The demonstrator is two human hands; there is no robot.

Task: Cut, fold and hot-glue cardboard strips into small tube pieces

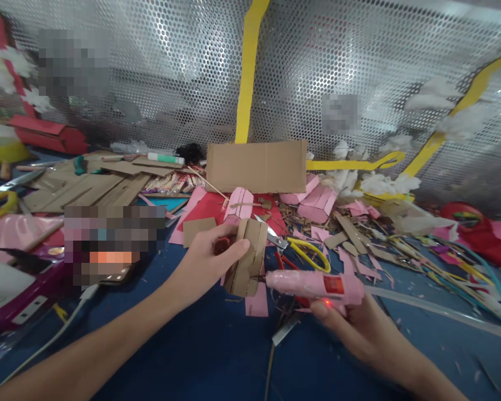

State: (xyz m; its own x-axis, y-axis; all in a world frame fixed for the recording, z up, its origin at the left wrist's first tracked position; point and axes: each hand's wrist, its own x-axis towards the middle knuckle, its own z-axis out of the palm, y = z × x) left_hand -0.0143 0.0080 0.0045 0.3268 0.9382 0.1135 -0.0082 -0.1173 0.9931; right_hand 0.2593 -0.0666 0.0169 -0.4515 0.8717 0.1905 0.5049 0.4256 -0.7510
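Note:
My left hand (211, 253) grips a folded brown cardboard piece (247, 262), thumb on its face and fingers behind it. Dark lines run along the cardboard. My right hand (354, 328) is wrapped round a pink hot glue gun (304, 281) with a lit red light. The gun's nozzle points left and meets, or nearly meets, the cardboard's lower right edge; I cannot tell if it touches. Just behind lie scissors with yellow handles (311, 253), close to the gun's barrel. A pink paper strip (256, 303) shows below the cardboard.
A plain cardboard panel (256, 166) stands at the back against a perforated metal screen (183, 83). Pink folded paper boxes (317, 203) and scraps crowd the right. Flat cardboard sheets (83, 192) lie left. A purple power strip (25, 289) sits at the left edge, a white cable (69, 320) nearby.

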